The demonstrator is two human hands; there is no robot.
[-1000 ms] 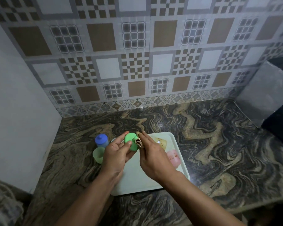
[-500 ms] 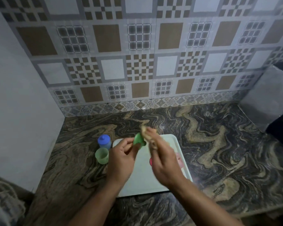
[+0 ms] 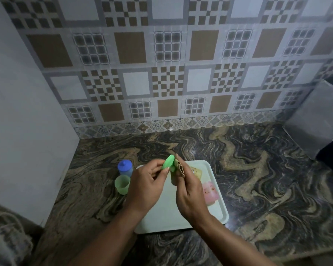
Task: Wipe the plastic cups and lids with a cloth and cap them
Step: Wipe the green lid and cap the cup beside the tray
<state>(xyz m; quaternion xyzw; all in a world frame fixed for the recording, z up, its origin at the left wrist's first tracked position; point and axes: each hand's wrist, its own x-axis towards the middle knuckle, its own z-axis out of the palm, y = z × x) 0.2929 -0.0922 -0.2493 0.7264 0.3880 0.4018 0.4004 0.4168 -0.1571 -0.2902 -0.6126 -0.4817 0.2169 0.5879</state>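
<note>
My left hand (image 3: 145,186) pinches a green lid (image 3: 167,165) and holds it on edge above the white tray (image 3: 217,212). Against the lid's right face my right hand (image 3: 188,191) presses a folded brown cloth (image 3: 180,167), gripped between fingers and thumb. An open green cup (image 3: 122,184) stands on the counter left of the tray. Just behind it stands a blue cup (image 3: 125,167) with its lid on. On the tray lie a pink cup (image 3: 210,191) and a yellowish cup (image 3: 197,172), both partly hidden by my right hand.
The marbled stone counter (image 3: 258,179) runs to a tiled wall behind and a plain white wall (image 3: 23,131) on the left. A grey slab (image 3: 315,120) leans at the right. A bundle of fabric (image 3: 6,240) lies at the lower left.
The lid has turned from facing me to standing on edge in my left hand. My right hand swung the cloth up and off it, then brought it back against the lid.
</note>
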